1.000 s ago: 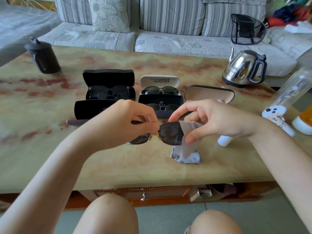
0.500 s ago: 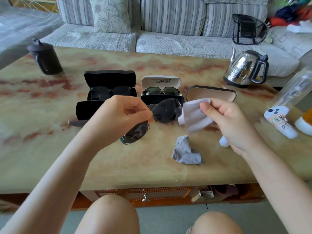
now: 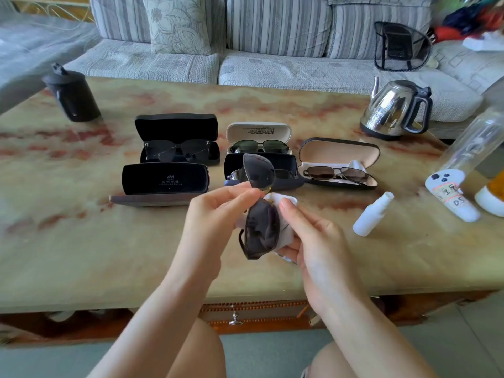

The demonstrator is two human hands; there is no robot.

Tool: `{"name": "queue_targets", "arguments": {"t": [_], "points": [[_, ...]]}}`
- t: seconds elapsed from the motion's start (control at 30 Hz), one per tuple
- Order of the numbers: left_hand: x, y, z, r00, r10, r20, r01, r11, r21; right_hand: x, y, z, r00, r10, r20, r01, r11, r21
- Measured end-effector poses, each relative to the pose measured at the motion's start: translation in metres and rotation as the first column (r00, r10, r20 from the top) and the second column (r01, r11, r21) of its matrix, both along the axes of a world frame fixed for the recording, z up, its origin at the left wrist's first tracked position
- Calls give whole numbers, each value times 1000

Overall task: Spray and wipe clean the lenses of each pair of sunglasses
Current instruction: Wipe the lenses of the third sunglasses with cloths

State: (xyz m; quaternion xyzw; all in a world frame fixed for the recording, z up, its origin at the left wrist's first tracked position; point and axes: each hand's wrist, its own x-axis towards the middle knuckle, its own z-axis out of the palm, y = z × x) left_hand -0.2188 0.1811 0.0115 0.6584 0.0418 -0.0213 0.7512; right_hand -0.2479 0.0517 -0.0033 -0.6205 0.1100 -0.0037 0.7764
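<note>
My left hand (image 3: 215, 214) pinches the bridge of a pair of dark sunglasses (image 3: 260, 208), held upright over the table with one lens above the other. My right hand (image 3: 313, 241) holds a pale wiping cloth (image 3: 286, 203) behind and around the lower lens, thumb on its edge. A small white spray bottle (image 3: 372, 215) lies on the table to the right. Several open cases behind hold other sunglasses: a black case (image 3: 177, 143), a white case (image 3: 259, 137), a brown-lined case (image 3: 338, 165). An empty open black case (image 3: 163, 182) stands at front left.
A steel kettle (image 3: 395, 107) stands at the back right, a black lidded cup (image 3: 71, 94) at the back left. A clear bottle with a white base (image 3: 458, 186) and an orange container (image 3: 493, 195) lie at the right edge. A striped sofa (image 3: 272, 64) runs behind the marble table (image 3: 81, 241).
The sunglasses have turned from level to upright. My right hand has brought the cloth from beside the glasses onto the lower lens. The grey cloth on the table is no longer in sight.
</note>
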Motion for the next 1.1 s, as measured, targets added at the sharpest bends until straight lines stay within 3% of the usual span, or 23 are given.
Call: {"name": "queue_targets", "arguments": {"t": [0.1, 0.2, 0.47, 0.57, 0.7, 0.93, 1.1], "points": [[-3, -2, -7, 999, 31, -39, -34, 996, -86, -5, 3, -1, 999, -1, 47, 2, 1000, -12], [-7, -6, -13, 995, 58, -77, -68, 988, -142, -9, 1, -4, 999, 32, -6, -32, 999, 35], [-12, -8, -18, 995, 103, 5, -101, 984, -146, -15, -3, -5, 995, 34, 99, -34, 999, -5], [-15, -11, -18, 996, 85, 16, -81, 981, -178, -11, -1, -7, 998, 52, 46, -54, 997, 50], [-17, -14, -18, 996, 86, 7, -82, 970, -227, -2, -2, -12, 996, 82, -35, -84, 994, -67], [-19, -13, -21, 998, 48, -45, -58, 969, -239, 2, -7, -3, 940, 339, -43, -341, 930, -135], [-24, -14, -17, 997, -7, -74, -10, 975, -221, 4, 0, -4, 967, 249, -49, -250, 968, -15]]}}
